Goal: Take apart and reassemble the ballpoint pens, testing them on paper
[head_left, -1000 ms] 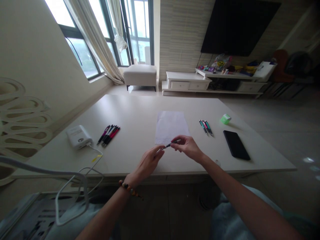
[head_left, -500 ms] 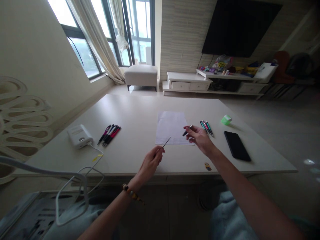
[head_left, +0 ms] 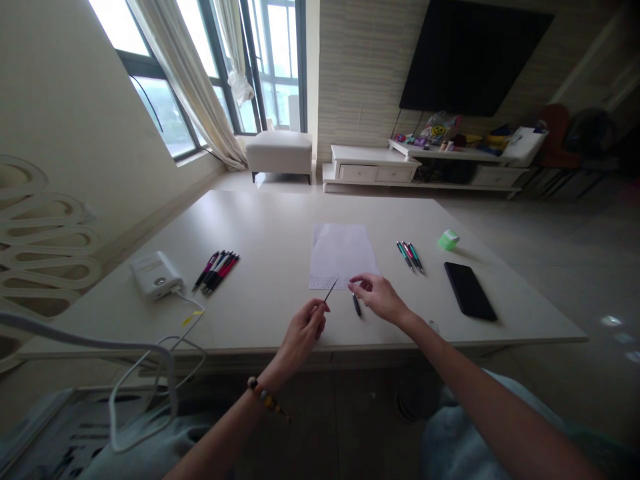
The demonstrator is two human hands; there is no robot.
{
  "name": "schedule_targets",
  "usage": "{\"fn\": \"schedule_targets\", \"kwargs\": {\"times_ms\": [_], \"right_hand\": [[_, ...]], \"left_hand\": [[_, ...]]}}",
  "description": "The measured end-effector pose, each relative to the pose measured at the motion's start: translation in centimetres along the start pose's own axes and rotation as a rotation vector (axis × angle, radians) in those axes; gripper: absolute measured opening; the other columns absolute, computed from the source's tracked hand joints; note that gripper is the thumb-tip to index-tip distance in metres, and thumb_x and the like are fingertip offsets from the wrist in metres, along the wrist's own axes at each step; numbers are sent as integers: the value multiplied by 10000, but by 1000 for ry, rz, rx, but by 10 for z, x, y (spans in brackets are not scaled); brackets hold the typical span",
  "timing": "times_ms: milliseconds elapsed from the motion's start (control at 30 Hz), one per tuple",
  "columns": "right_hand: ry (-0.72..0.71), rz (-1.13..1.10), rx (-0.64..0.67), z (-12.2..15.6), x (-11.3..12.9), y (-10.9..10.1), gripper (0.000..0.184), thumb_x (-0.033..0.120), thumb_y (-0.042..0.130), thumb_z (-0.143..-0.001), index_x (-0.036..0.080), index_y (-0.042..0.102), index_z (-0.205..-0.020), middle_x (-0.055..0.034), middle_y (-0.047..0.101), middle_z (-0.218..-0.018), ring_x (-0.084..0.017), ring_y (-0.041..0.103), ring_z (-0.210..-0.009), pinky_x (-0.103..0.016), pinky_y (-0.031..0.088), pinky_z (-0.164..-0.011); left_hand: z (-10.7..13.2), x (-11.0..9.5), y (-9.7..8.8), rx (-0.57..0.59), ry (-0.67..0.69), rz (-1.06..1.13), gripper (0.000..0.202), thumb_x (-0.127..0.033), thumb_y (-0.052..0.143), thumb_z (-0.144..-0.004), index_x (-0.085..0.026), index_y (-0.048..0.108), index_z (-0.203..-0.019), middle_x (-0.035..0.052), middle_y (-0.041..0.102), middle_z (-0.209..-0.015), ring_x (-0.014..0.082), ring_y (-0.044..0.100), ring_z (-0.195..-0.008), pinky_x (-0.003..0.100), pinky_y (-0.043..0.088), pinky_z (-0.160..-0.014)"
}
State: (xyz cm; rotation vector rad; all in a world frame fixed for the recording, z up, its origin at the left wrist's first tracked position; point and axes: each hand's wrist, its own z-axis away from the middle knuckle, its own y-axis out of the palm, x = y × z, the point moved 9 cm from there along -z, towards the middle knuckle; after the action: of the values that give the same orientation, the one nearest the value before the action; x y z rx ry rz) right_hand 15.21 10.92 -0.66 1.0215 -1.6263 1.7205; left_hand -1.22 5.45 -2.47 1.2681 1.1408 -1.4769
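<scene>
My left hand (head_left: pixel 306 325) is closed in a pinch around a thin dark pen refill (head_left: pixel 331 291), which points up and to the right over the near edge of the paper. Just right of it, my right hand (head_left: pixel 377 295) has its fingertips on the upper end of a dark pen barrel (head_left: pixel 357 305). The barrel's black end points down toward me; the fingers partly hide its other end. Beneath and beyond both hands lies a white sheet of paper (head_left: pixel 341 250) with lines of small marks along its near edge.
Several pens (head_left: pixel 216 272) lie at left near a white power bank (head_left: pixel 156 275) with a cable (head_left: pixel 193 325). More pens (head_left: pixel 411 257), a light green object (head_left: pixel 449 240) and a black phone (head_left: pixel 469 291) are at right on the white table (head_left: pixel 270 233).
My right hand has moved left and toward me, and the pen barrel has turned so its black end points down. The left hand still holds the refill, nearly in place.
</scene>
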Motion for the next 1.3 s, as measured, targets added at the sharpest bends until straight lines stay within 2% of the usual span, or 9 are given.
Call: {"fn": "schedule_targets", "kwargs": {"times_ms": [200,367,433,533,667,800,933,1133,1300], "right_hand": [[-17,-515,145,6,28,25,359,488,653,-716,138,635,-795,-27,618,-661,-96,505,-482,-210,340,-403],[12,-568,-57,-7,24,-9,306,440,661,-705,144,621,-771,-9,594,-640,-82,485,-474,-203,321,-406],[87,-501,-105,-13,10,-22,277,412,647,-708,142,617,-765,15,549,-579,-75,446,-443,-200,294,-394],[203,-208,29,-19,-11,-12,248,370,660,-676,125,626,-661,29,495,-476,-74,402,-410,-209,295,-406],[180,102,161,-21,-24,13,208,324,692,-629,117,675,-622,-34,622,-572,-130,539,-558,-226,385,-524],[176,170,156,-22,-26,12,185,305,680,-644,121,687,-625,-49,656,-614,-153,580,-618,-227,405,-557],[136,-82,119,-16,-8,1,270,378,654,-700,115,692,-744,-34,624,-599,-108,520,-518,-205,362,-456],[60,-467,321,6,30,39,360,462,718,-631,135,681,-777,-12,599,-592,-76,464,-454,-183,302,-384],[60,-596,-16,-9,28,7,286,427,664,-681,152,624,-747,6,569,-605,-72,452,-454,-192,289,-391]], "left_hand": [[1,2,11,44,-9,31,353,-530,439,-824,-182,502,-823,-79,362,-516,74,314,-457,197,255,-445],[1,3,12,39,-23,35,343,-520,435,-828,-182,494,-811,-77,364,-521,73,317,-461,193,241,-433],[1,4,11,25,-29,33,345,-522,438,-825,-181,492,-806,-78,361,-521,72,318,-462,190,242,-431],[1,5,8,-6,-37,36,355,-532,443,-818,-181,493,-813,-81,351,-515,71,310,-457,186,242,-426],[0,3,6,-18,-33,28,358,-533,444,-818,-179,496,-829,-82,357,-509,69,315,-449,183,242,-420],[0,1,5,-20,-31,24,354,-528,451,-816,-177,497,-824,-78,374,-508,70,325,-451,183,246,-420],[-1,1,5,-17,-27,37,360,-534,451,-814,-178,500,-820,-77,383,-503,71,332,-450,185,251,-426],[-3,2,12,26,-1,37,376,-549,428,-824,-180,500,-816,-83,378,-491,66,320,-429,187,247,-422],[-5,6,13,23,-11,55,377,-536,446,-828,-170,525,-863,-78,394,-503,68,332,-443,187,245,-422]]}}
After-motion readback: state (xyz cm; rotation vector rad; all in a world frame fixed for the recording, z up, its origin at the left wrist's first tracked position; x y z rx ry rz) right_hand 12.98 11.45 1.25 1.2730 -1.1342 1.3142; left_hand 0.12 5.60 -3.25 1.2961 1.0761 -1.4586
